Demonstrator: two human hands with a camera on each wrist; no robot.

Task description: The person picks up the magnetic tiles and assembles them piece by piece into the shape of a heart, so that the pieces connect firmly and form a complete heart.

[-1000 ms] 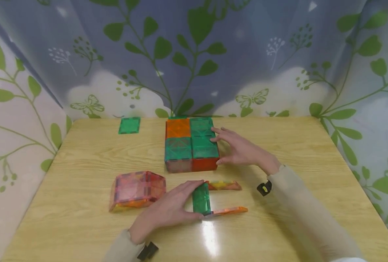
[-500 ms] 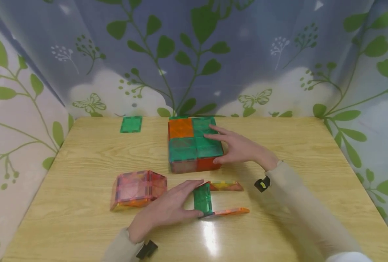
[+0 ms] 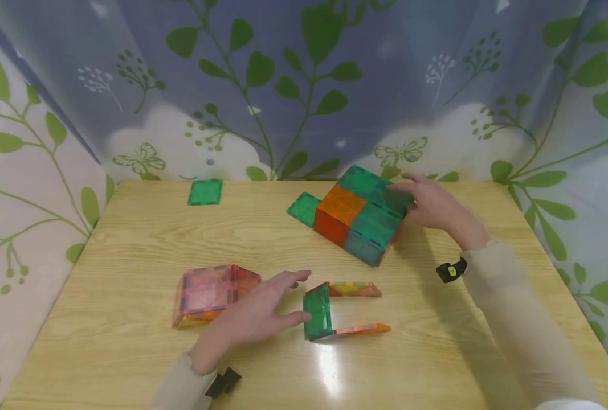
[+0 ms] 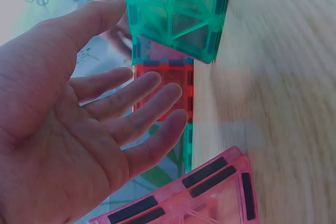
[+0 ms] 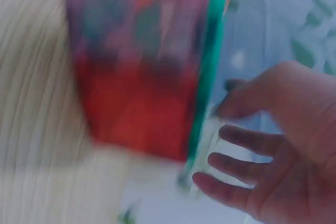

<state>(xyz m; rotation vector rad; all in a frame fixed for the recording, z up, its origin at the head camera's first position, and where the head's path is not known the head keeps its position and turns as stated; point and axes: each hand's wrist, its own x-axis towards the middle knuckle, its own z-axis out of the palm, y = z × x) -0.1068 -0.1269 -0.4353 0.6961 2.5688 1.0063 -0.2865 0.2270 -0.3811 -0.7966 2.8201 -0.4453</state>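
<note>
My right hand (image 3: 434, 208) lies at the right corner of a box of magnetic tiles (image 3: 360, 213), fingers over its green top. The box has an orange and several green top tiles, with red and bluish sides, and stands turned at an angle. In the blurred right wrist view, the fingers (image 5: 226, 190) look loosely extended beside the box's green edge. My left hand (image 3: 254, 313) is spread, its thumb by an upright green tile (image 3: 317, 312). That tile joins two low orange-and-yellow pieces, forming a U. The left palm (image 4: 68, 156) holds nothing.
A pink tile structure (image 3: 208, 293) stands left, partly behind the left hand. One flat green tile (image 3: 204, 192) lies at the back left; another (image 3: 304, 209) lies at the box's left side. Patterned cloth (image 3: 293, 85) borders the wooden table (image 3: 145, 239).
The box has turned and shifted right with my right hand, leaving a flat green tile exposed at its left. My left fingers have lifted off the upright green tile's top edge.
</note>
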